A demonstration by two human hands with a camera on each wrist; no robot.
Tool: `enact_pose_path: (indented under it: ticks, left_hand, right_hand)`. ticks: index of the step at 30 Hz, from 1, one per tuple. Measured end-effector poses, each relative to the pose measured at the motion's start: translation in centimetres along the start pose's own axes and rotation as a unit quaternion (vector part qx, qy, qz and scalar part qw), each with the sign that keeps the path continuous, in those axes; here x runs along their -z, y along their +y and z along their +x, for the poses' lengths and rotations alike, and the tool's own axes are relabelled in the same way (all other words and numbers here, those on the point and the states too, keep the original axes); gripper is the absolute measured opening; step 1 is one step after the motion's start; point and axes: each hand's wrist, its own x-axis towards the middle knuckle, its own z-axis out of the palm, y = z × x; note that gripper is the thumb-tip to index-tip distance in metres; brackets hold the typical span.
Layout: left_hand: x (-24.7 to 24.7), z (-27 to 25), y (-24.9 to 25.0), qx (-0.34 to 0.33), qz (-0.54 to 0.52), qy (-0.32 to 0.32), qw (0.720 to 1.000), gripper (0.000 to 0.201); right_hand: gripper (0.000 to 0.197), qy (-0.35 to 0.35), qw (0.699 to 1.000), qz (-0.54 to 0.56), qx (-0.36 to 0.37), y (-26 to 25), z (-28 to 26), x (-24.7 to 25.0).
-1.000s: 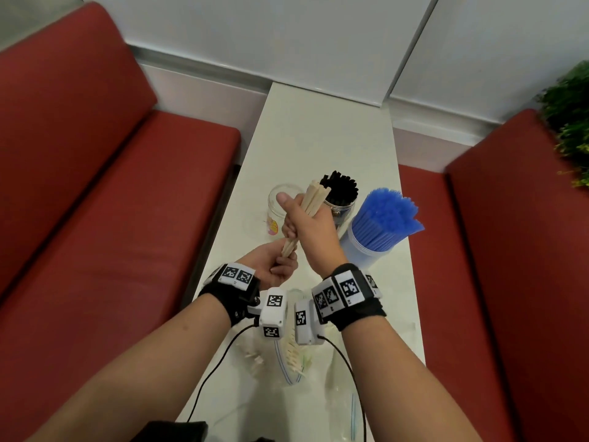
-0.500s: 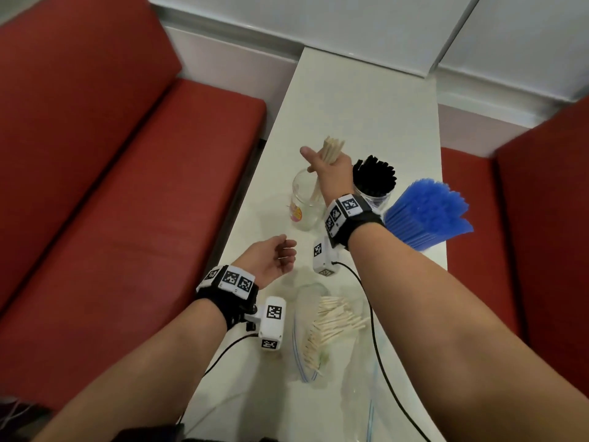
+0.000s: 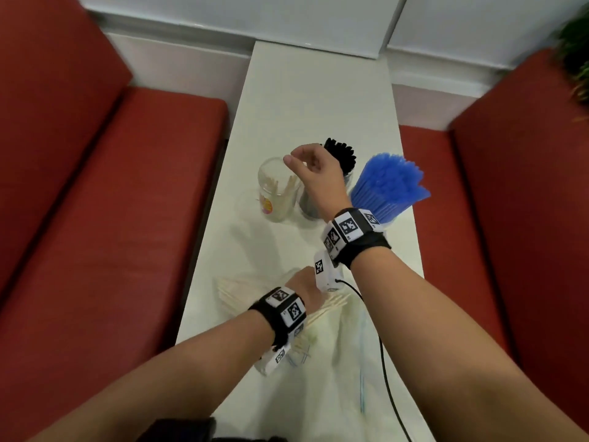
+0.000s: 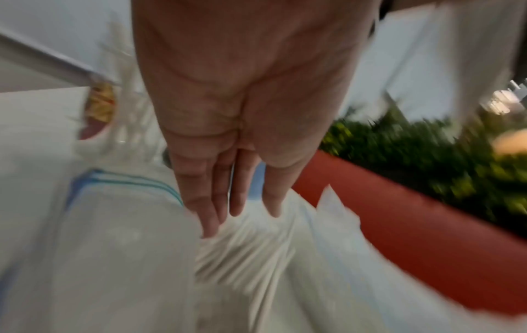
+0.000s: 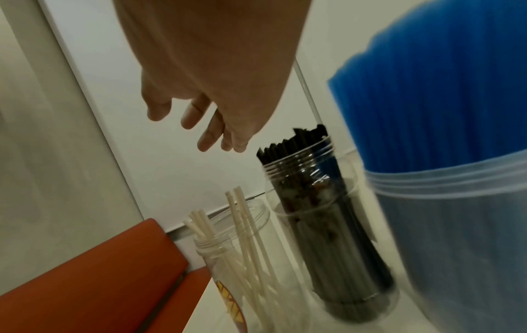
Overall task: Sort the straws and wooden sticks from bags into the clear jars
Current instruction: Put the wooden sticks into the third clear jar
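2 hands empty | right hand (image 5: 199,108) loose above sticks jar (image 5: 242,259) | left wrist view only: left hand (image 4: 239,126) fingers (image 4: 205,202) straight at bag (image 4: 114,225)

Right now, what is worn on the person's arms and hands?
Both forearms are bare, no sleeves or gloves. The left hand and right hand each have a black wrist strap carrying white blocks printed with black square markers. A black cable trails from the right wrist unit.

Wooden sticks (image 3: 283,194) upright in left clear jar (image 3: 271,173); black straws (image 3: 341,153), blue straws (image 3: 390,186) in adjacent jars; more sticks (image 3: 331,306) in bag (image 4: 114,247) nr front.
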Motion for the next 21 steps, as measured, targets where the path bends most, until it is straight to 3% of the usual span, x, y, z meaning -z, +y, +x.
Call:
enact_pose_path:
  ticks: [3, 4, 8, 11, 14, 17, 21]
  left_hand:
    - [-3.5, 0.5, 0.2, 0.042, 0.118, -0.011, 0.992, 0.063]
    - [-4.2, 0.7, 0.1, 0.04, 0.158, -0.011, 0.987, 0.067]
    - [-5.3, 1.3, -0.4, -0.009, 0.29, 0.031, 0.956, 0.03]
    - [-5.5, 0.9, -1.1, -0.043, 0.329, 0.042, 0.942, 0.03]
    - [-5.4, 0.6, -1.5, -0.052, 0.321, 0.047, 0.945, 0.034]
    - [-5.0, 0.2, -1.4, -0.067, 0.267, 0.074, 0.959, 0.025]
    - [-3.7, -0.5, -0.9, -0.079, 0.096, 0.118, 0.985, 0.02]
  right_hand:
    - [0.017, 0.008, 1.0, 0.013, -0.006, -0.3, -2.7, 1.8]
    - [0.018, 0.013, 1.0, 0.024, -0.005, -0.3, -3.6, 2.4]
    - [0.007, 0.036, 0.999, 0.039, -0.013, 0.4, -7.1, 4.9]
    - [0.012, 0.052, 0.998, 0.033, -0.025, 1.2, -9.8, 6.9]
    - [0.017, 0.077, 0.995, 0.037, -0.042, 2.5, -12.6, 8.7]
    - [0.015, 0.119, 0.987, 0.073, -0.079, 4.1, -15.1, 9.6]
    - [0.015, 0.149, 0.978, 0.094, -0.114, 6.3, -17.6, 9.8]
